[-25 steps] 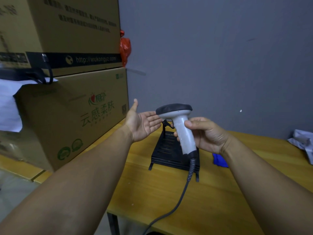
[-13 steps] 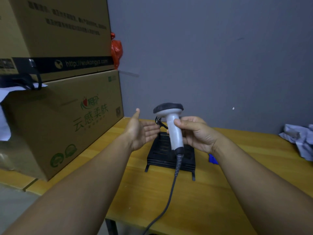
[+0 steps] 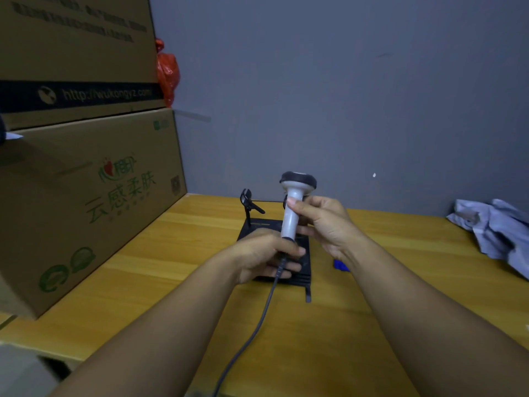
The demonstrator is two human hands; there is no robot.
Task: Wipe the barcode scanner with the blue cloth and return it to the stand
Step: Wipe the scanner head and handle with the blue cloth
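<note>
left hand [image 3: 264,255], open a moment ago, now clasps scanner base at cable | right hand [image 3: 323,224] grips handle | barcode scanner [image 3: 294,202] frame centre above stand [image 3: 303,270] | blue cloth [image 3: 340,265] untouched on surface [image 3: 171,253], wiping pending

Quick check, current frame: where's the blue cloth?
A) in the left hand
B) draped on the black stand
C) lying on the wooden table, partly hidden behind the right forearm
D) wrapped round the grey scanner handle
C: a scrap of the blue cloth lies on the yellow wooden table right of the black stand, while the left hand and right hand grip only the grey barcode scanner.
</note>
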